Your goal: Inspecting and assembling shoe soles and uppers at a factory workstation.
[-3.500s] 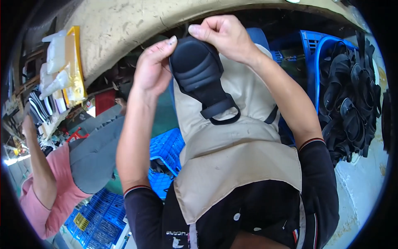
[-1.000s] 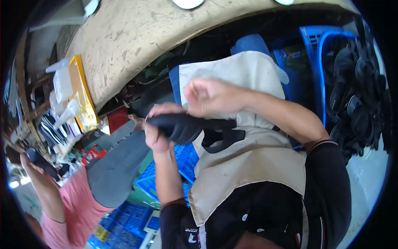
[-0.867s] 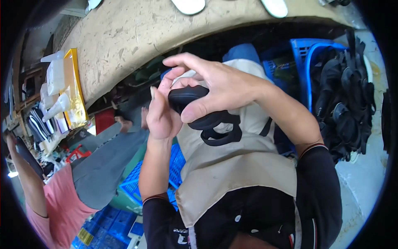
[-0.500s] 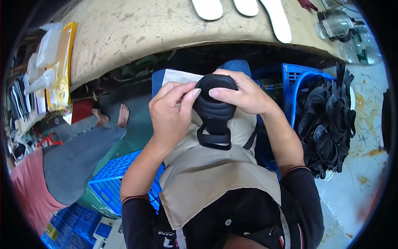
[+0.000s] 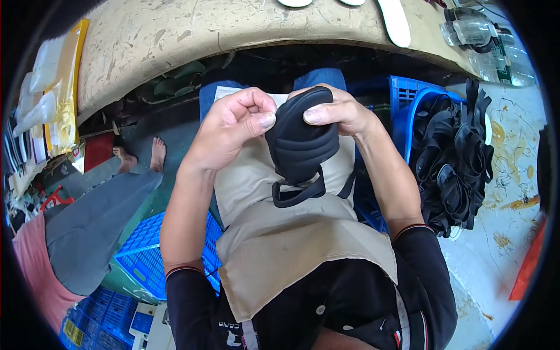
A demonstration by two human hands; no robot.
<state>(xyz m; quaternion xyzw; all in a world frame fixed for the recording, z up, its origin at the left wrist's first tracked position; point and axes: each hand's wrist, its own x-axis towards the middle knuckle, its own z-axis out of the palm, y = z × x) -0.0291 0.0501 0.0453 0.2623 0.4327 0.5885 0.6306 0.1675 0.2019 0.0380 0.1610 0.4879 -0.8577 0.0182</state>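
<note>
Over my lap is a black sandal (image 5: 303, 149) with a padded, ribbed footbed and a loop-shaped strap (image 5: 298, 193) at its lower end. My right hand (image 5: 341, 115) grips its upper right part, thumb on the face and the other fingers mostly hidden behind. At the sandal's upper left edge, my left hand (image 5: 236, 122) is closed in a pinch, thumb and fingertips against the rim. Anything small between those fingertips cannot be made out. The sandal is tilted, its rounded end pointing up and away.
Ahead runs a worn workbench (image 5: 192, 32) with white insoles (image 5: 395, 23) and clear bottles (image 5: 466, 32). To my right, a blue basket (image 5: 402, 111) holds a heap of black straps (image 5: 452, 163). Blue crates (image 5: 143, 251) stand at left, near another person's legs (image 5: 111, 216).
The sandal has turned and tilted in my hands, its strap swinging a little left. My left hand has shifted slightly up and left along its edge. The view has shifted a little.
</note>
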